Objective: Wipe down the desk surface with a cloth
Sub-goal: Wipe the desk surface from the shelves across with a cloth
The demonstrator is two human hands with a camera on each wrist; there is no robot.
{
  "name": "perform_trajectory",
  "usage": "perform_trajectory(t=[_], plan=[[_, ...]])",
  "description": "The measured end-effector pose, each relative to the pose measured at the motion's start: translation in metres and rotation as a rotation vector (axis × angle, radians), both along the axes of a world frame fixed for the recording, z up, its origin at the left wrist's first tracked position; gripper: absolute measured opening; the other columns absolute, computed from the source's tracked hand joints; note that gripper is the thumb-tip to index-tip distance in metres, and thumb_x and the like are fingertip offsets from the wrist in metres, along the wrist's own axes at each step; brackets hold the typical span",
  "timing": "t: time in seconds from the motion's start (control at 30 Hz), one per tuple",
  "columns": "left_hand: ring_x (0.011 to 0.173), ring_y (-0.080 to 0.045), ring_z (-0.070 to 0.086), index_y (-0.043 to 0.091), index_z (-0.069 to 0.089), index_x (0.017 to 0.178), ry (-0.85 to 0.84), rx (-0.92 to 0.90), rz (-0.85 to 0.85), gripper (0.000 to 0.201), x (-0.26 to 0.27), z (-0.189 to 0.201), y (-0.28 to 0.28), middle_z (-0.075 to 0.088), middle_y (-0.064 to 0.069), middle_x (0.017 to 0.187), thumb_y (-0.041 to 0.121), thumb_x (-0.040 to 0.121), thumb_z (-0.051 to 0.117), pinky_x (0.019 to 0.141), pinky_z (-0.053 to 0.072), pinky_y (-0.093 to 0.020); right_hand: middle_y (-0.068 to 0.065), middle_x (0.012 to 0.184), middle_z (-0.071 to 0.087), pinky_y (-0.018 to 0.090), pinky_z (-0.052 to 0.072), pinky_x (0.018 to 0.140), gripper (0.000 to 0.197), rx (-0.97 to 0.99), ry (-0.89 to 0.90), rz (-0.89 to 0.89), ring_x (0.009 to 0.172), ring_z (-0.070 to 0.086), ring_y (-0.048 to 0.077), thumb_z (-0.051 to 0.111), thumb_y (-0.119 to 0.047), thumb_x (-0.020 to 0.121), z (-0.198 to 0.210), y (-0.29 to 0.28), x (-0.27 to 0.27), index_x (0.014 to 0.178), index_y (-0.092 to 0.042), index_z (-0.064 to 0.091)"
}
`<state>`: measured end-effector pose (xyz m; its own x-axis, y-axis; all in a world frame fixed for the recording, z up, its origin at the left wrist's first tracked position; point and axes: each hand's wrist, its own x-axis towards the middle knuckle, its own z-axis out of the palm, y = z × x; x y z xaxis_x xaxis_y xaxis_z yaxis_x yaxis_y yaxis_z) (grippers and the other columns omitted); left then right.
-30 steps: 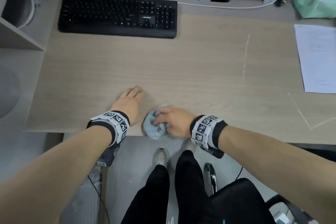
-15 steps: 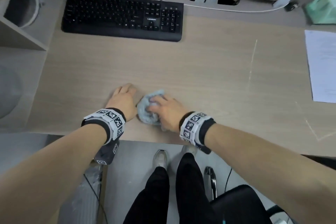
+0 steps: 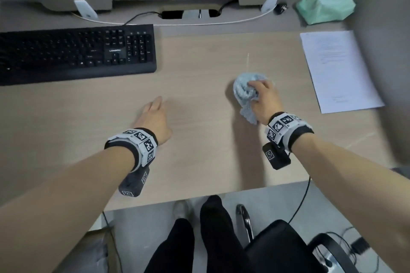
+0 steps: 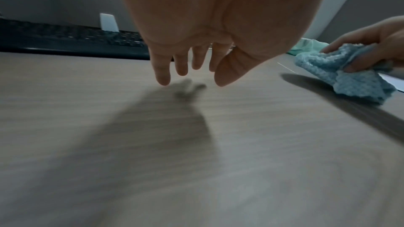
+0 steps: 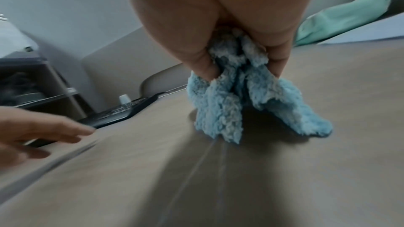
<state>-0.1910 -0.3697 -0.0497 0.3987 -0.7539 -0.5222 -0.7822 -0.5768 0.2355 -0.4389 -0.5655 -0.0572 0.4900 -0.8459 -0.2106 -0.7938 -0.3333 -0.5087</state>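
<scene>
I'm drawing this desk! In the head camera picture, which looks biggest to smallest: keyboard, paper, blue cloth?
1. keyboard, though partly cut off at the left edge
2. paper
3. blue cloth, bunched up in the right hand

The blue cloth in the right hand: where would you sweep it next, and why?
Probably a short sweep right, toward the sheet of paper. The right hand grips the bunched cloth on the desk, at the near end of a pale streak. Bare wood lies between cloth and paper. The left hand hovers open.
</scene>
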Motion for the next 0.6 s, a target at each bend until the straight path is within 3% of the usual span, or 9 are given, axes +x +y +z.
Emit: perform_trajectory(t=[0.23,0.33,0.4,0.47,0.53,0.6], plan=[[0.148,-0.029,0.009,0.02,0.019,0.151,-0.108,0.017,0.043,0.087,-0.004,-0.015,-0.065,0.004,-0.004,0.163,0.011,0.072,0.056,0.119,0.021,-0.044,0.015,0.146,0.038,0.042,0.034,0.113,0.057,-0.025,0.078,-0.091,0.133,0.04,0.037,0.05,0.007,0.083,-0.026,-0.13,0.003,0.136,-0.014,0.051],[0.149,-0.029,0.005,0.024,0.016,0.152,-0.092,0.051,0.076,0.088,0.002,-0.02,-0.081,0.002,0.0,0.163,0.01,0.074,0.054,0.119,0.022,-0.045,0.013,0.15,0.034,0.045,0.035,0.111,0.056,0.027,0.199,-0.074,0.134,0.037,0.039,0.06,-0.006,0.085,-0.031,-0.155,0.029,0.138,-0.019,0.048],[0.148,-0.03,0.006,0.025,0.018,0.151,-0.095,0.077,0.068,0.085,0.003,-0.026,-0.085,0.003,0.001,0.163,0.008,0.075,0.053,0.118,0.023,-0.045,0.009,0.153,0.031,0.05,0.035,0.111,0.065,0.074,0.217,0.054,0.137,0.032,0.038,0.074,-0.017,0.08,-0.031,-0.138,0.049,0.139,-0.023,0.048],[0.148,-0.031,0.006,0.024,0.018,0.151,-0.116,0.088,0.062,0.083,0.001,-0.03,-0.083,0.003,0.0,0.163,0.008,0.077,0.053,0.118,0.024,-0.046,0.005,0.153,0.033,0.051,0.038,0.108,0.077,0.018,0.194,0.372,0.137,0.032,0.035,0.083,-0.023,0.071,-0.036,-0.095,0.062,0.14,-0.026,0.048],[0.148,-0.031,0.006,0.023,0.018,0.151,-0.126,0.086,0.054,0.083,0.001,-0.031,-0.084,0.002,0.0,0.163,0.007,0.078,0.053,0.118,0.023,-0.046,0.004,0.151,0.04,0.051,0.042,0.103,0.076,-0.007,0.169,0.646,0.133,0.037,0.035,0.081,-0.022,0.068,-0.04,-0.062,0.054,0.138,-0.026,0.052],[0.148,-0.033,0.007,0.022,0.018,0.152,-0.111,0.091,0.041,0.082,0.002,-0.028,-0.086,0.003,-0.001,0.163,0.006,0.079,0.053,0.12,0.02,-0.043,0.006,0.149,0.043,0.052,0.045,0.099,0.073,-0.045,0.138,0.642,0.128,0.04,0.038,0.077,-0.018,0.067,-0.038,-0.075,0.036,0.136,-0.024,0.054]])
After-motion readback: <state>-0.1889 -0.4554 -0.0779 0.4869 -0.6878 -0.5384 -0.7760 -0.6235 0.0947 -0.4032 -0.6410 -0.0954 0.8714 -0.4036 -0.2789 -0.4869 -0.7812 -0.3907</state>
